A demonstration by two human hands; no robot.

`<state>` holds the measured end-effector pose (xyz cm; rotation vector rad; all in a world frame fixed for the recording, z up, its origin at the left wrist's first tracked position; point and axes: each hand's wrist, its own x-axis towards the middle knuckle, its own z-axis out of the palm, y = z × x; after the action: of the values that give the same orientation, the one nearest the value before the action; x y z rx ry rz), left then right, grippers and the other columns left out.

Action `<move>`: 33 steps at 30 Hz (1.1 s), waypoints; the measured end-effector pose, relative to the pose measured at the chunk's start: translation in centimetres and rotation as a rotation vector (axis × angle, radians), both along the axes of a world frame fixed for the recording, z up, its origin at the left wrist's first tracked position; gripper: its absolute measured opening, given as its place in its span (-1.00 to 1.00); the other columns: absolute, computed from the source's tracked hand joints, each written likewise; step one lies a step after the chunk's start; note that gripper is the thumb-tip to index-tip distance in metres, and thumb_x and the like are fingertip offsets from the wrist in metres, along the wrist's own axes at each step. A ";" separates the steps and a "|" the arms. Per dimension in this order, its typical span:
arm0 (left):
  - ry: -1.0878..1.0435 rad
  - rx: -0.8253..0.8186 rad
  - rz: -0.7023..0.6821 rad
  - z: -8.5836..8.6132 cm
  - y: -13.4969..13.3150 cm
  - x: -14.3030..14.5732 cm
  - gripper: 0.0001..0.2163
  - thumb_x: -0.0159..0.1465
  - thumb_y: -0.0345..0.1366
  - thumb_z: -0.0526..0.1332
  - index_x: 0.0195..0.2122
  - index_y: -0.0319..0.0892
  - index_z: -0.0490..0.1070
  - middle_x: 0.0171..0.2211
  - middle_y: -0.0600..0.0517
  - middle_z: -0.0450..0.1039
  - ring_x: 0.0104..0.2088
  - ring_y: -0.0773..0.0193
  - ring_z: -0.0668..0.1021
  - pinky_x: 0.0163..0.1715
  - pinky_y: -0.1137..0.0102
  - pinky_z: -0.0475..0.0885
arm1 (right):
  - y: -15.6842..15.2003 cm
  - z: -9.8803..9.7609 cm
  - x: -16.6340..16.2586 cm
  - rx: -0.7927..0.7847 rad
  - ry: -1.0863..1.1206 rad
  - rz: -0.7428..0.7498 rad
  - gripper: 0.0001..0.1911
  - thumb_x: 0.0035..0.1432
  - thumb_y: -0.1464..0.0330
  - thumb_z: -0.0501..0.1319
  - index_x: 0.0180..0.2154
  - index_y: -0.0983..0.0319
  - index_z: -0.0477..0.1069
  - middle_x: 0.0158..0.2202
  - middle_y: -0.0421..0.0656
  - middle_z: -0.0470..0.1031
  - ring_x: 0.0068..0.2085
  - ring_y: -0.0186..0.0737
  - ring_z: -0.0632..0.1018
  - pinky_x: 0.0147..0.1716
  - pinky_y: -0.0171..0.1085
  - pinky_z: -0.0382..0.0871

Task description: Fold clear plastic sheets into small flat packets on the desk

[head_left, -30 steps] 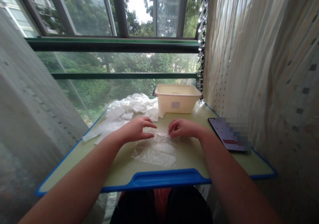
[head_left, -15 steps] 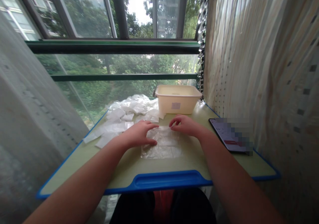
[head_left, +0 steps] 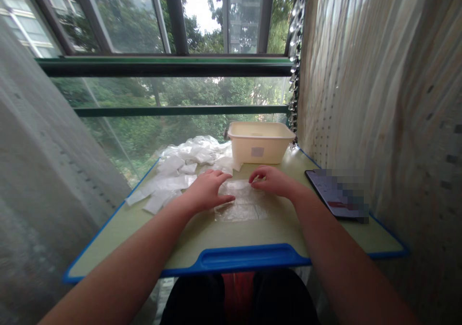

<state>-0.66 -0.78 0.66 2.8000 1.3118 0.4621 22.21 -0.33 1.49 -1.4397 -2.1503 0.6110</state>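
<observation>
Clear crinkled plastic bag [head_left: 242,204] flat under left hand [head_left: 207,190] and right hand [head_left: 273,181], fingers spread.

Blue-rimmed table [head_left: 119,226]: bags [head_left: 187,163], tub [head_left: 260,143], phone [head_left: 337,192]

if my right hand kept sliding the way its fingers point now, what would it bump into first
The right hand points left across the clear plastic bag, so it would probably meet the left hand first; the gap between them looks small, though depth is unclear.
</observation>
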 end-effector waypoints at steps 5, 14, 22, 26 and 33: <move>0.006 0.020 -0.021 -0.2 0.0 0.0 -0.44 0.06 0.05 0.17 0.04 -0.13 0.27 -0.04 -0.10 0.33 -0.04 0.02 0.35 -0.05 0.22 0.22 | -0.1 0.0 0.1 0.025 -0.007 0.021 -0.84 -0.10 0.38 0.21 -0.39 0.22 0.50 -0.36 -0.18 0.46 -0.33 -0.27 0.44 -0.36 -0.39 0.27; -0.035 0.071 -0.041 -0.7 0.1 1.0 -0.52 0.09 0.03 0.14 -0.06 -0.17 0.35 -0.09 -0.10 0.38 -0.08 0.04 0.38 -0.06 0.24 0.25 | 0.0 -0.2 0.3 0.006 -0.135 0.170 -0.85 -0.12 0.31 0.24 -0.41 0.18 0.52 -0.25 -0.16 0.40 -0.28 -0.23 0.43 -0.25 -0.34 0.26; -0.027 0.028 -0.053 -1.5 0.6 1.6 -0.56 0.10 0.02 0.14 -0.08 -0.14 0.37 -0.08 -0.08 0.38 -0.09 0.08 0.41 -0.09 0.29 0.29 | 0.2 -0.4 0.4 0.001 -0.170 0.177 -0.79 -0.15 0.34 0.26 -0.35 0.16 0.52 -0.23 -0.16 0.42 -0.26 -0.22 0.44 -0.25 -0.36 0.26; -0.042 0.038 -0.038 -1.3 0.6 1.7 -0.59 0.12 -0.01 0.13 -0.09 -0.14 0.37 -0.12 -0.07 0.41 -0.14 0.11 0.45 -0.13 0.30 0.32 | 0.2 -0.6 0.3 0.061 -0.200 0.148 -0.74 -0.17 0.39 0.25 -0.31 0.18 0.49 -0.28 -0.16 0.44 -0.27 -0.22 0.44 -0.28 -0.36 0.27; -0.099 0.076 -0.055 -1.2 0.6 1.7 -0.61 0.15 -0.03 0.10 -0.08 -0.14 0.38 -0.10 -0.06 0.41 -0.14 0.14 0.46 -0.13 0.32 0.32 | 0.5 -0.7 -0.1 0.258 -0.100 0.069 -0.88 -0.01 0.39 0.17 -0.42 0.25 0.48 -0.34 -0.14 0.46 -0.29 -0.25 0.45 -0.21 -0.32 0.27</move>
<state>1.07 -0.18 -0.51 2.8245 1.2197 0.6528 22.14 0.18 0.80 -1.2854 -2.2679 0.2768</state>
